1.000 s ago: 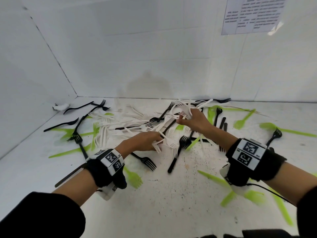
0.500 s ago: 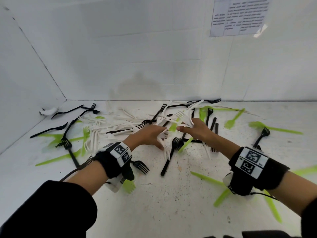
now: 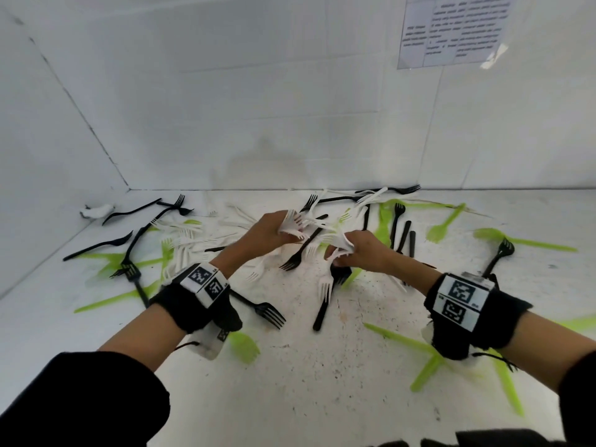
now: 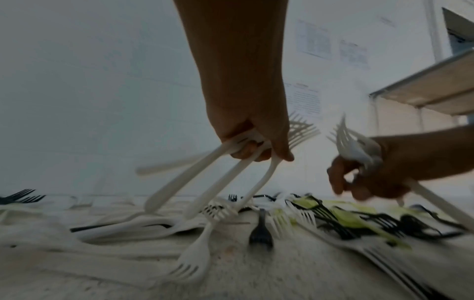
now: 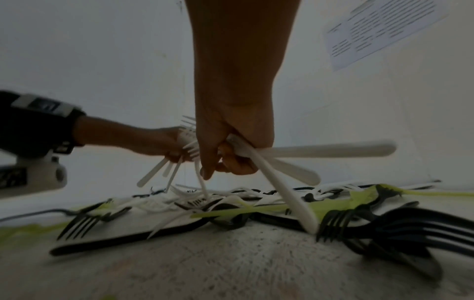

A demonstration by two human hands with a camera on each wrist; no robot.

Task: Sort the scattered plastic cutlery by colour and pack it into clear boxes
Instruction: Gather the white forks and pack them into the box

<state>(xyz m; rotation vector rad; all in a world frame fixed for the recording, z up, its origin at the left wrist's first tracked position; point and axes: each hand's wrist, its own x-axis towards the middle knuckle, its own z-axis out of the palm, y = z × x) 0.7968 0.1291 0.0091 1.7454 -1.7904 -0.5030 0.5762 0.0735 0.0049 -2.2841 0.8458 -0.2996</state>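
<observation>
White, black and lime-green plastic forks lie scattered over the white table (image 3: 306,382). My left hand (image 3: 261,235) (image 4: 252,146) grips a bunch of white forks (image 4: 212,176) (image 3: 294,224), lifted above the pile, their handles hanging down. My right hand (image 3: 364,253) (image 5: 228,154) grips another bunch of white forks (image 5: 287,160) (image 3: 342,241), handles splayed out. The two hands are close together over the middle of the heap. No clear box shows in any view.
Black forks (image 3: 324,301) and green forks (image 3: 443,229) lie around both hands; loose white forks (image 3: 183,250) lie to the left. White walls close in the back and left. A paper sheet (image 3: 451,29) hangs on the back wall. A crumpled white scrap (image 3: 96,210) sits in the far-left corner.
Both hands have risen from the pile with their white forks and drawn toward each other; the left hand moved right and up, the right hand came nearer.
</observation>
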